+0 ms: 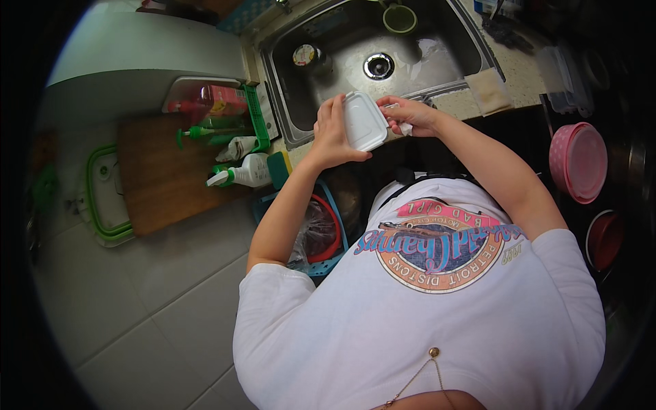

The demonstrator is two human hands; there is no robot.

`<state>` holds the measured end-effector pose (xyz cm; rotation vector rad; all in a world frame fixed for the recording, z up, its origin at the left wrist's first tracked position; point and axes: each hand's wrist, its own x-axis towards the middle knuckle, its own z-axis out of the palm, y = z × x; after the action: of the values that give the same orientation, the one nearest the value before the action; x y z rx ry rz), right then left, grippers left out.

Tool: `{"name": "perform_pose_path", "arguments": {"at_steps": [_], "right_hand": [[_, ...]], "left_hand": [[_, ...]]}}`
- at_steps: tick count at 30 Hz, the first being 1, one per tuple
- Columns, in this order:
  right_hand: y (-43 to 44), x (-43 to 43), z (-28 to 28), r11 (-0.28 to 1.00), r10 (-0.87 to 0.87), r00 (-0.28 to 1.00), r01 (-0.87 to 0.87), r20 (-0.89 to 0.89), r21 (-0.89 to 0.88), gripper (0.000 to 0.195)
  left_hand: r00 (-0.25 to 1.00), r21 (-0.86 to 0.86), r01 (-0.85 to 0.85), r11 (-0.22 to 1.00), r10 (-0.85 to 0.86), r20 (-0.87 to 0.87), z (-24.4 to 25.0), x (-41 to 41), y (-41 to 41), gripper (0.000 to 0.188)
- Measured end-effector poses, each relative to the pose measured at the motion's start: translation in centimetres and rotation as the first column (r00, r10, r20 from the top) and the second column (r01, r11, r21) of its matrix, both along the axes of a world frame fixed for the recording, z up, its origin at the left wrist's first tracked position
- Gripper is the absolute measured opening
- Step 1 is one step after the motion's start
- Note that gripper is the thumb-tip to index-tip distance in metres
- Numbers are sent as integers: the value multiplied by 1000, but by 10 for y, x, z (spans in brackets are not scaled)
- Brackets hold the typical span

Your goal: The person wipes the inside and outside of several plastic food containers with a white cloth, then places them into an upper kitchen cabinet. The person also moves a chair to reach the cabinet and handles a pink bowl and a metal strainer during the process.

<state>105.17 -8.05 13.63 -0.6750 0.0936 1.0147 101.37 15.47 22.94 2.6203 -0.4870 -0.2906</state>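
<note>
My left hand (328, 136) grips a white plastic container lid (365, 123) by its left and lower edges, with the thumb along the bottom. The lid is tilted over the front rim of the sink, its broad face turned up towards me. At the lid's right edge, my right hand (416, 117) pinches a crumpled white tissue or thin cloth (405, 128) between thumb and fingers. Beyond both hands lies the stainless steel sink (343, 77) with its round drain (379, 66). Inside it, on the left, stands a jar with a printed lid (306, 55).
A green strainer (400, 19) sits at the sink's far side. A folded beige cloth (488, 91) lies on the right counter edge. To the left are a white spray bottle (253, 170), a green basket (256, 115) and a wooden board (154, 179). Pink round containers (581, 161) stand right.
</note>
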Motion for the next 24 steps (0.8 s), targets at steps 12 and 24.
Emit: {"name": "perform_pose_path", "arguments": {"at_steps": [12,24], "right_hand": [[4,-4,12,995,57,996,-52,62,-80,23],[-9,27,45,762,-321,898,434,301,-480,45]], "left_hand": [[1000,-12,-6,1000,6,-8,0,-3,5,132],[973,-30,-209,978,211,90,-11,1,-27,137]]}}
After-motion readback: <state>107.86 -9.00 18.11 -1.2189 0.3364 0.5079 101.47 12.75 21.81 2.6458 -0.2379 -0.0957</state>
